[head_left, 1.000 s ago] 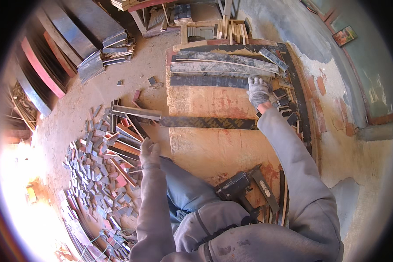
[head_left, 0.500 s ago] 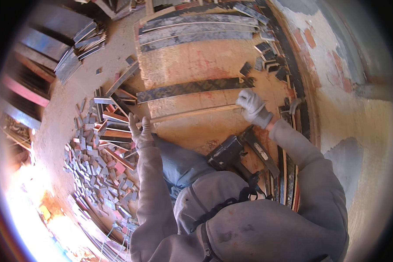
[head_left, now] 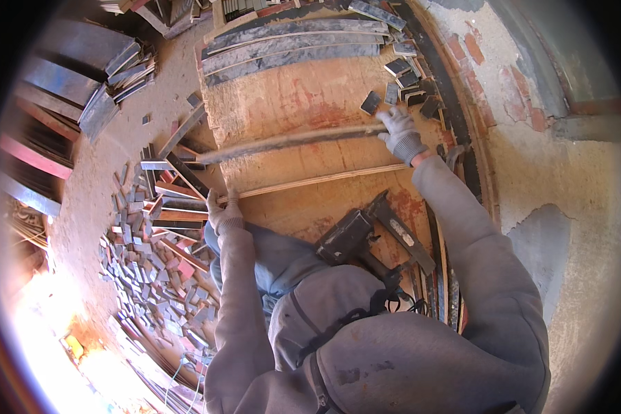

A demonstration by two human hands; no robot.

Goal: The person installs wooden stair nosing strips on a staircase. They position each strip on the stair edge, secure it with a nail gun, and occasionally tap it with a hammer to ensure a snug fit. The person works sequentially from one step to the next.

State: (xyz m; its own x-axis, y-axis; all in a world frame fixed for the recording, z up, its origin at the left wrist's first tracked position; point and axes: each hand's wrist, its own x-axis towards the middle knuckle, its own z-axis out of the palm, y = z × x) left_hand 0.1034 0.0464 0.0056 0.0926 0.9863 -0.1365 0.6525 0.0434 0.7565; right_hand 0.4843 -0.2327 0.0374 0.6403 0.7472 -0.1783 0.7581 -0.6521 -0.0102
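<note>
My right hand [head_left: 399,134], gloved, has its fingers closed round the right end of a long thin strip [head_left: 290,140] that runs leftward across the plywood panel [head_left: 303,96]. My left hand [head_left: 224,212], also gloved, presses down at the near left edge of that panel, on the end of a second, paler strip [head_left: 317,181]; whether those fingers are curled round it I cannot tell. I judge the long strip is springy, and held at one end only it could sag, twist, or swing into the small blocks [head_left: 407,86] lying just beyond my right hand and scatter them. The nail gun [head_left: 355,238] lies on the panel close to my knees; a shift of my leg could knock it. Offcuts [head_left: 152,248] litter the floor on my left, so a backward step could slip.
</note>
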